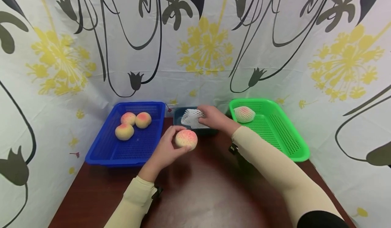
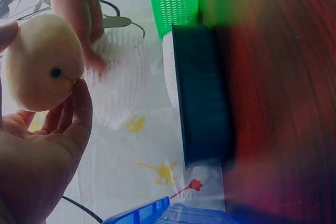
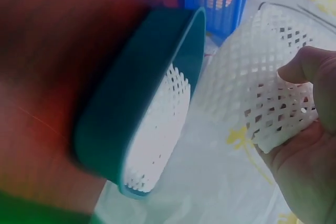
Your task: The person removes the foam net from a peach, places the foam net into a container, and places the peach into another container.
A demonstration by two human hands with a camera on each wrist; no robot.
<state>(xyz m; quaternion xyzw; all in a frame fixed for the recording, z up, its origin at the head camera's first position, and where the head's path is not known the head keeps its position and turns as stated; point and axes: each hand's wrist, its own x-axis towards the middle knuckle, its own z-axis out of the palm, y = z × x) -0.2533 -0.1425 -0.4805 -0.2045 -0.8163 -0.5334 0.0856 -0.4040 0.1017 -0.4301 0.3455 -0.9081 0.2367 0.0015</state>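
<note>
A pink-and-cream peach [image 1: 186, 139] is held between the thumb and fingers of my left hand [image 1: 166, 150], above the table. In the left wrist view the peach [image 2: 44, 64] shows a dark spot at one end. My right hand [image 1: 213, 119] pinches a white foam net sleeve [image 1: 190, 117] over the small dark teal basket [image 3: 121, 93]. The right wrist view shows this foam net [image 3: 262, 72] between thumb and fingers, apart from more white foam netting [image 3: 160, 135] lying inside the teal basket.
On the left stands a blue basket [image 1: 100, 150] with three bare peaches [image 1: 124, 132]. A green basket [image 1: 293, 139] on the right holds one peach in a foam net [image 1: 244, 114]. Behind them hangs a patterned cloth [image 1: 198, 51]. The dark red table [image 1: 210, 187] reflects light.
</note>
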